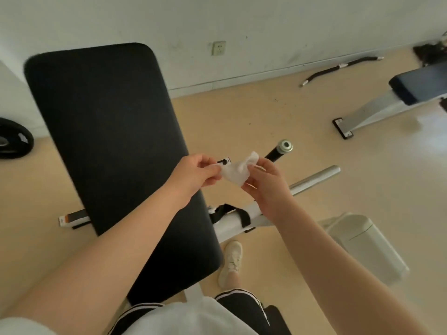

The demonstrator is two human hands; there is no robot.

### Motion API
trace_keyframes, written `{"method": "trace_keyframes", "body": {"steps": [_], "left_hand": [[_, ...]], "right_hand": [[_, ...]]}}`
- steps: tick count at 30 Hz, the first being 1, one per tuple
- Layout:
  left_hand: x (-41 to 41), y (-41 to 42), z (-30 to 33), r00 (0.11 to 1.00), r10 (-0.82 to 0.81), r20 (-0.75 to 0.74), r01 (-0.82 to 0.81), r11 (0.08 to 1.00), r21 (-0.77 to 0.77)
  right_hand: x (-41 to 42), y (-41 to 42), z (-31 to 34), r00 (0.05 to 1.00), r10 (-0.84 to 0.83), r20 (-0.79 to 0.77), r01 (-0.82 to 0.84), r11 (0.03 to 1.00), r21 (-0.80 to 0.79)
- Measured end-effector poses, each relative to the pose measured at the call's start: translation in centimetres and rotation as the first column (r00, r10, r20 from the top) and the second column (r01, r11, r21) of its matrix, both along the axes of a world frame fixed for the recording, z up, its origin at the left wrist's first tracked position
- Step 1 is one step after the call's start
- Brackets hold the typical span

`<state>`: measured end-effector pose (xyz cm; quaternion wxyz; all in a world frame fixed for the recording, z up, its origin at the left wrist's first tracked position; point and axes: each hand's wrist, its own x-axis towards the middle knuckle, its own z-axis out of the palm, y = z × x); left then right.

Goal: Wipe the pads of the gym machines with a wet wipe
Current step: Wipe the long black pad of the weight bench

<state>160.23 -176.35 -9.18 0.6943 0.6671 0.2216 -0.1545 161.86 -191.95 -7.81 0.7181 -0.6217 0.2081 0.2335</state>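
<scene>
A long black bench pad (111, 131) runs from the upper left down toward my legs. Just off its right edge, both hands hold a crumpled white wet wipe (238, 171) in the air. My left hand (196, 176) pinches the wipe's left end. My right hand (264, 187) pinches its right side, with a flap of the wipe sticking up above the fingers. The wipe hangs above the floor and the bench frame, not touching the pad.
The bench's white frame (232, 220) and a steel bar (314, 180) lie under my hands. A white lidded bin (365, 245) stands at the right. A second bench (416, 88) is at the far right, a curved bar (338, 67) by the wall, a weight plate (12, 141) at the left.
</scene>
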Motion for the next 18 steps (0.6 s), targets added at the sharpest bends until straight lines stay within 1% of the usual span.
{"method": "trace_keyframes", "body": {"steps": [3, 5, 6, 7, 8, 10, 12, 13, 15, 16, 18], "left_hand": [[4.1, -5.5, -1.2, 0.996, 0.019, -0.083, -0.026, 0.996, -0.086], [6.3, -8.9, -2.0, 0.987, 0.033, -0.159, -0.058, 0.987, -0.153], [7.3, -10.3, -2.4, 0.98, 0.037, -0.197, -0.072, 0.982, -0.175], [8.2, -11.6, -2.7, 0.974, 0.027, -0.227, -0.067, 0.983, -0.17], [8.9, -12.7, -3.0, 0.97, -0.002, -0.243, -0.03, 0.991, -0.129], [10.2, -14.6, -3.6, 0.97, -0.07, -0.231, 0.078, 0.997, 0.027], [11.5, -15.8, -4.4, 0.975, -0.078, -0.209, 0.115, 0.978, 0.171], [12.2, -16.2, -4.9, 0.977, -0.071, -0.199, 0.114, 0.97, 0.215], [13.8, -16.9, -6.1, 0.979, -0.078, -0.188, 0.12, 0.967, 0.226], [14.8, -17.2, -6.9, 0.977, -0.095, -0.191, 0.133, 0.972, 0.195], [15.6, -17.3, -7.8, 0.971, -0.105, -0.216, 0.125, 0.989, 0.082]], "right_hand": [[3.4, -3.9, -1.3, 0.99, 0.135, 0.037, -0.132, 0.988, -0.083], [5.1, -6.4, -2.7, 0.97, 0.236, 0.05, -0.221, 0.953, -0.206], [6.1, -7.7, -3.5, 0.967, 0.251, 0.045, -0.23, 0.935, -0.27], [6.9, -9.0, -4.2, 0.972, 0.232, 0.028, -0.211, 0.922, -0.324], [7.8, -10.4, -5.0, 0.981, 0.195, -0.002, -0.183, 0.914, -0.362], [9.3, -12.7, -6.8, 0.992, 0.087, -0.088, -0.114, 0.919, -0.378], [10.7, -14.3, -8.8, 0.984, -0.015, -0.179, -0.054, 0.926, -0.374], [11.4, -14.8, -10.0, 0.974, -0.058, -0.219, -0.029, 0.926, -0.376], [12.7, -15.3, -12.2, 0.951, -0.117, -0.285, 0.002, 0.927, -0.375], [13.4, -15.4, -13.4, 0.941, -0.131, -0.313, 0.01, 0.932, -0.362], [14.3, -14.7, -15.0, 0.925, -0.125, -0.358, 0.003, 0.946, -0.324]]}}
